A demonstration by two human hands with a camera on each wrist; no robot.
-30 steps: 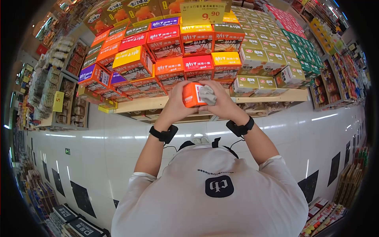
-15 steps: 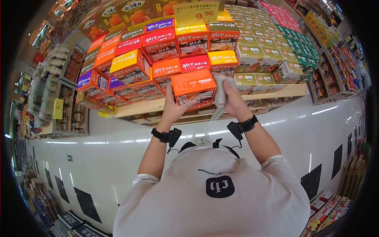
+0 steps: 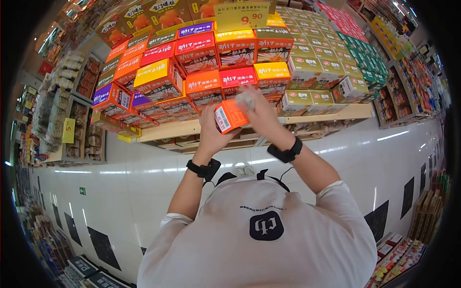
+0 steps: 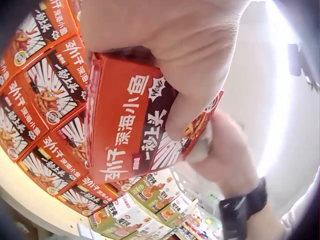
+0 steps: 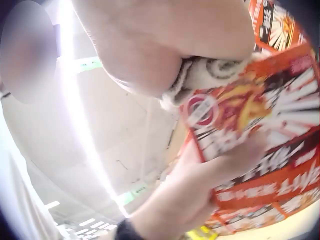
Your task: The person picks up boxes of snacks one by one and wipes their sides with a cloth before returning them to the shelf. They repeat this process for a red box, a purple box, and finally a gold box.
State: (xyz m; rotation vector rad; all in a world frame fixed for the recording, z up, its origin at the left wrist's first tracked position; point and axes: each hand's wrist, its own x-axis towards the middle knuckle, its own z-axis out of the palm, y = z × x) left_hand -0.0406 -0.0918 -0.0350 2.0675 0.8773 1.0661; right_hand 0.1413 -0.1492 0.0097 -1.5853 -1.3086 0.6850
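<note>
My left hand point(image 3: 213, 133) grips an orange snack box point(image 3: 228, 117) in front of the display, tilted so that an end with a white barcode label shows. In the left wrist view, its printed front point(image 4: 122, 115) has my thumb lying across it. A pale cloth point(image 3: 245, 102) is bunched in my right hand point(image 3: 263, 115), against the far right side of the box. Seen from the right wrist, the cloth point(image 5: 220, 72) has a dark pattern and lies along the box's edge under my fingers. The right hand is blurred in the head view.
Stacked orange, red and yellow boxes point(image 3: 197, 55) rise behind the hands, with gold-green boxes point(image 3: 307, 69) to their right. A yellow price sign point(image 3: 241, 17) stands above them. The wooden shelf edge point(image 3: 168, 130) runs just below. Other stocked shelves point(image 3: 81, 120) flank the aisle.
The box has turned in my left hand, from its broad top facing up to its barcode end showing. My right hand with the cloth has moved from the box's right side, left and up over it.
</note>
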